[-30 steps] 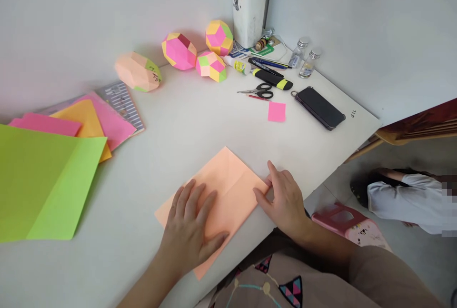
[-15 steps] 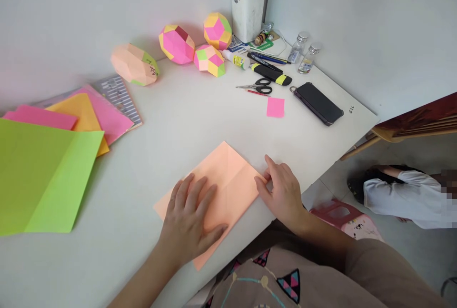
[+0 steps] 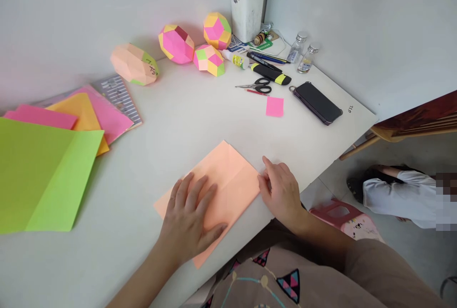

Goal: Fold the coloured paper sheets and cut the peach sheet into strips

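A peach-coloured sheet of paper [image 3: 232, 174] lies on the white table in front of me, with crease lines across it. My left hand [image 3: 189, 217] rests flat on its left part, fingers spread. At the sheet's right corner is my right hand [image 3: 282, 189], its index finger stretched out and its thumb apart from it. The thumb tip is right by the corner; whether it touches the paper I cannot tell. The other right fingers are curled and partly hidden.
Green paper [image 3: 46, 174] lies at left over pink and orange sheets. Several folded-paper balls [image 3: 176, 44] line the wall. Scissors [image 3: 262, 85], a pink paper square [image 3: 274, 107] and a phone [image 3: 317, 103] lie farther back. A person [image 3: 400, 198] is beyond the table's right edge.
My right thumb has come off the sheet's right corner and that hand has shifted slightly. The corner now lies flatter. My left hand has stayed in place.
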A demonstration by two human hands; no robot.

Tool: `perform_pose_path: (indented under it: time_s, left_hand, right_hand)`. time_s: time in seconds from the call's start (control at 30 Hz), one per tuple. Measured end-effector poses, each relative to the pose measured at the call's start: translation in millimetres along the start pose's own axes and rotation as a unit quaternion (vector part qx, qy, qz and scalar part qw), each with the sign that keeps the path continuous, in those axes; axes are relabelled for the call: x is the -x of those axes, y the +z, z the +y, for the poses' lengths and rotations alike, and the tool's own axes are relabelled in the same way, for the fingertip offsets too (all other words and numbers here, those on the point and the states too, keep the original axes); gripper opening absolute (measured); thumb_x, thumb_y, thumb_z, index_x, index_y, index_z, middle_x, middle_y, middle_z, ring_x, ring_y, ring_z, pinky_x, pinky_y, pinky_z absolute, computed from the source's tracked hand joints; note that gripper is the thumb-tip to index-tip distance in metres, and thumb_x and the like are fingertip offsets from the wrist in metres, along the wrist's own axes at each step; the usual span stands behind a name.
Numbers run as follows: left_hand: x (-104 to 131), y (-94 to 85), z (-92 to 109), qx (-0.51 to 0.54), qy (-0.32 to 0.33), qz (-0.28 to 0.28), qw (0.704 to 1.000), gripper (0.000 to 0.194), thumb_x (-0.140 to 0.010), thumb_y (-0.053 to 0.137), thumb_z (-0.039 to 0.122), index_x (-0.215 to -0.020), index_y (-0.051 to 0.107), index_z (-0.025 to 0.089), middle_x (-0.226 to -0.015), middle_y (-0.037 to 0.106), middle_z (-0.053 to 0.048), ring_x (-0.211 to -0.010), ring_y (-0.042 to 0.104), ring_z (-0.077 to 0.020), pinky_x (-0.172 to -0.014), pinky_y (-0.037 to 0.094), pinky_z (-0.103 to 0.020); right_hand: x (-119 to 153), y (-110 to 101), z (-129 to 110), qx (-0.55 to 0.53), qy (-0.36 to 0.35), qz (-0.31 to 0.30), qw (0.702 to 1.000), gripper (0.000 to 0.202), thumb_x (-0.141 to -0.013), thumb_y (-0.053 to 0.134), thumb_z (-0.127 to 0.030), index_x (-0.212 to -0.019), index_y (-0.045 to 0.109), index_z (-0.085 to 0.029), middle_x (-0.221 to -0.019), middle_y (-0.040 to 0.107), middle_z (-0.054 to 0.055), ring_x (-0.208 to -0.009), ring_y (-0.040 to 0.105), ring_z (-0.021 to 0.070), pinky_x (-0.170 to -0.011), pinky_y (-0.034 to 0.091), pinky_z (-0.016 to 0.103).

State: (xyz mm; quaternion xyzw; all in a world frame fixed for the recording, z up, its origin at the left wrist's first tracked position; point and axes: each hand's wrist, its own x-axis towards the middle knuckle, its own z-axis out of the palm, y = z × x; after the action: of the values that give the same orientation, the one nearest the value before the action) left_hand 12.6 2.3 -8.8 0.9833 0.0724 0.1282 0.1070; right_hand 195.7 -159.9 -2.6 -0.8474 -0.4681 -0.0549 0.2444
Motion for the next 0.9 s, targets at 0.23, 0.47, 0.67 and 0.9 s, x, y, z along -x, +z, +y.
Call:
perform_pose_path:
  time_s: [0.23,0.47,0.67,0.9]
  left_hand:
    - [1.2,0.8,0.4,-0.006,0.002,-0.002,1.000,0.073,-0.080,0.054,0.055,-0.140,0.031,0.021,-0.137,0.042,-0.016,-0.137,0.021,-0.0414,-0.107,0.025,-0.062]
    - [2.1,1.5,0.7,-0.015,0.009,-0.002,1.000,0.074,-0.080,0.054,0.056,-0.140,0.032,0.018,-0.135,0.043,-0.018,-0.137,0.021,-0.0431,-0.106,0.025,-0.063]
    - [2.8,1.4,1.6,-0.015,0.006,-0.004,1.000,0.074,-0.082,0.053,0.057,-0.141,0.031,0.019,-0.139,0.042,-0.016,-0.139,0.019,-0.0415,-0.108,0.024,-0.062]
    - [3.2,1.7,1.8,-0.024,0.011,-0.005,1.000,0.076,-0.081,0.052,0.058,-0.142,0.030,0.017,-0.138,0.043,-0.017,-0.138,0.018,-0.0423,-0.107,0.024,-0.062]
  right_hand:
    - [3.4,-2.6,2.9,0.052,0.008,-0.010,0.999,0.045,-0.091,0.042,-0.024,-0.133,0.041,-0.008,-0.077,0.054,0.007,-0.076,0.045,0.0228,-0.066,0.041,0.038]
    - [6.5,-4.7,4.1,0.068,0.010,-0.008,0.998,0.045,-0.091,0.044,-0.026,-0.131,0.043,-0.007,-0.086,0.056,0.011,-0.083,0.045,0.0252,-0.068,0.042,0.039]
    - [7.2,-5.6,4.1,0.055,0.018,-0.018,0.998,0.046,-0.091,0.043,-0.022,-0.135,0.041,-0.008,-0.087,0.056,0.011,-0.085,0.045,0.0251,-0.069,0.042,0.039]
    - [9.5,-4.4,3.7,0.067,0.025,-0.017,0.997,0.045,-0.091,0.042,-0.023,-0.135,0.042,-0.009,-0.089,0.056,0.011,-0.086,0.045,0.0259,-0.070,0.042,0.040]
